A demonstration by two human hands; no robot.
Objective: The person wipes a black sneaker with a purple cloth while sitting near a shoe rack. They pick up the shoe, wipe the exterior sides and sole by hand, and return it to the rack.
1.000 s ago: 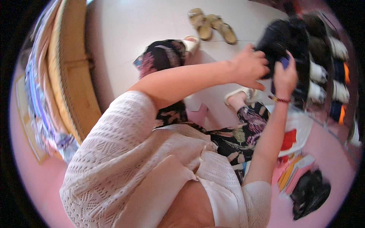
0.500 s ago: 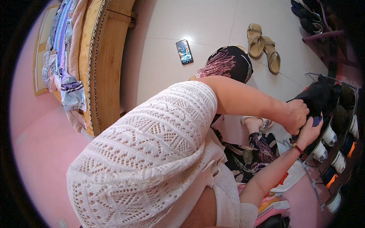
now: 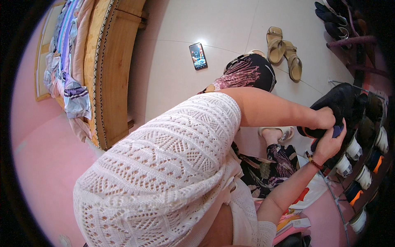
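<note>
A black shoe [image 3: 332,100] is held at the right, in front of the shoe rack. My left hand [image 3: 326,118] is at the shoe's opening, its fingers hidden in or behind the shoe, and it grips the shoe there. Just below, my right hand [image 3: 330,145], with a beaded bracelet at the wrist, is closed on a small dark purple cloth [image 3: 338,131] pressed against the shoe. Its thumb and fingers are partly hidden. A thin orange edge shows low on the shoe's near side.
A metal shoe rack [image 3: 338,199] with several pairs of shoes stands at the right. Tan sandals [image 3: 293,61] and a lit phone [image 3: 198,56] lie on the tiled floor. A wooden bed frame [image 3: 116,78] is at the left. My knees in patterned trousers [image 3: 251,73] are between.
The black shoe has turned and shifted slightly left, showing more of its side. My left hand has gone deeper into its opening. My right hand moved a little with the purple cloth.
</note>
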